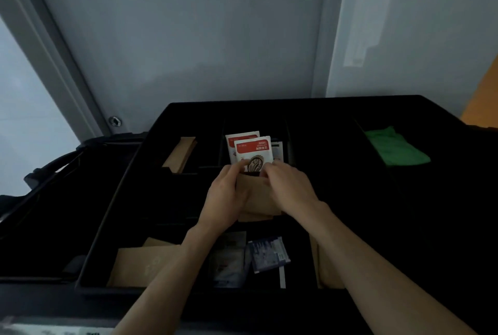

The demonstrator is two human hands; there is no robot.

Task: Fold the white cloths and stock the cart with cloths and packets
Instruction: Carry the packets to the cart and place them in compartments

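Black cart tray (336,108): divided into compartments, standing against a pale wall; interior dim, some dividers hard to trace.

Green cloth (394,147): folded, lying in the tray's far right compartment, well apart from both hands.

Brown paper packets (140,267): a flat stack in the tray's near left compartment. A second brown stack (180,154) leans in the far left compartment. A third brown bundle (260,197) sits at the tray's centre, between the two hands.

Left hand (225,197): fingers curled round the left edge of the central brown bundle, thumb up against the red-and-white packets (252,150).

Right hand (289,183): fingers curled over the top right of the same bundle, fingertips at the lower edge of the red-and-white packets. Whether it pinches a packet or the bundle cannot be told.

Red-and-white packets: upright in the centre far compartment, just beyond the hands.

Blue-and-white sachets (269,254): loose in the near centre compartment, beside pale sachets (229,267).
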